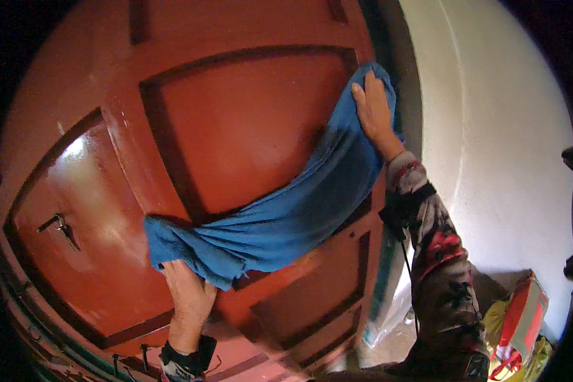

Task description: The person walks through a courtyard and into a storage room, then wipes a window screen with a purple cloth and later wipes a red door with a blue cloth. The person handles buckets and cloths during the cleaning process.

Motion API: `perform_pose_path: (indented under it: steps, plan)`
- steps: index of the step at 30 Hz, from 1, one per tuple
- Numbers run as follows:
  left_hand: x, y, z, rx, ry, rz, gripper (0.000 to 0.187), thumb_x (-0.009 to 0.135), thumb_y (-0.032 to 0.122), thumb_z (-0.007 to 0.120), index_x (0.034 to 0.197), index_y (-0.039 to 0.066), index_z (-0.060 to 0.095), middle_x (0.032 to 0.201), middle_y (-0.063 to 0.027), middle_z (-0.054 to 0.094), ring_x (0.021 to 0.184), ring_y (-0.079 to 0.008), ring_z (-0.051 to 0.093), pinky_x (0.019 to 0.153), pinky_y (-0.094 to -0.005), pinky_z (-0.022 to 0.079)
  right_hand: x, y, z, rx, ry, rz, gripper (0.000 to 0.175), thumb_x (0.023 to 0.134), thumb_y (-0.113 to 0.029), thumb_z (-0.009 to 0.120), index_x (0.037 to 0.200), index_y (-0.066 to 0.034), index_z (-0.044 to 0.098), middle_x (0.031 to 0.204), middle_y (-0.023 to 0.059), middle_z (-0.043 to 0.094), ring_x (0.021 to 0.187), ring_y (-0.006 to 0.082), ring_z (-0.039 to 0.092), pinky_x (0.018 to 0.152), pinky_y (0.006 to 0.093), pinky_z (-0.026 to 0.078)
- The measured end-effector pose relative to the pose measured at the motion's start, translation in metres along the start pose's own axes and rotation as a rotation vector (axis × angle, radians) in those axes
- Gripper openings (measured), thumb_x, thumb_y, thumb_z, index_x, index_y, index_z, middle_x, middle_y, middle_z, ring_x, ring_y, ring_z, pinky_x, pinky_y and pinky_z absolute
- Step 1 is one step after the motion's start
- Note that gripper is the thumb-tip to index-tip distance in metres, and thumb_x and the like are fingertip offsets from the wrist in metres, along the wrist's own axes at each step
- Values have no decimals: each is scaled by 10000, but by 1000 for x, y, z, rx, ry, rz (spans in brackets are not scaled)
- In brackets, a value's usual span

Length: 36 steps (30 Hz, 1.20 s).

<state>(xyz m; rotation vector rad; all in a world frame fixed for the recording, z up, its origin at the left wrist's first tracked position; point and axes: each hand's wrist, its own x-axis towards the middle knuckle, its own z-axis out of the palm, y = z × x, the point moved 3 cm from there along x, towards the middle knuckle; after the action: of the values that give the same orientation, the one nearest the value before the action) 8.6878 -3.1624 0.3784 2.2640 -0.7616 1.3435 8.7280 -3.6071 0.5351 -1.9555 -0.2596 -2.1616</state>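
Observation:
A blue cloth (286, 215) hangs stretched in folds across a glossy red-brown panelled door (248, 124). My left hand (188, 291) grips its lower left end, the fingers partly hidden under the fabric. Higher up, my right hand (375, 107) presses the other end against the door's right edge, near the corner of a raised panel. Part of the cloth's middle looks darker, perhaps wet or in shadow.
A key (67, 234) sits in the door's lock at the left. Pale wall (496, 143) stands right of the dark door frame (403, 95). A red and grey bag (523, 320) rests at the lower right. Metal bolts (143, 355) show at the lower left.

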Motion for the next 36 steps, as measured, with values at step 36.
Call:
perform_pose_path:
  steps: [36]
  plan:
    - [1, 37, -34, -74, -137, 84, 756, 665, 96, 728, 1314, -15, 357, 1330, -274, 359, 1258, -476, 307, 1027, -532, 264, 46, -225, -11, 491, 78, -174, 276, 949, -171, 467, 1154, 3, 532, 968, 210, 544, 911, 392, 524, 790, 429, 426]
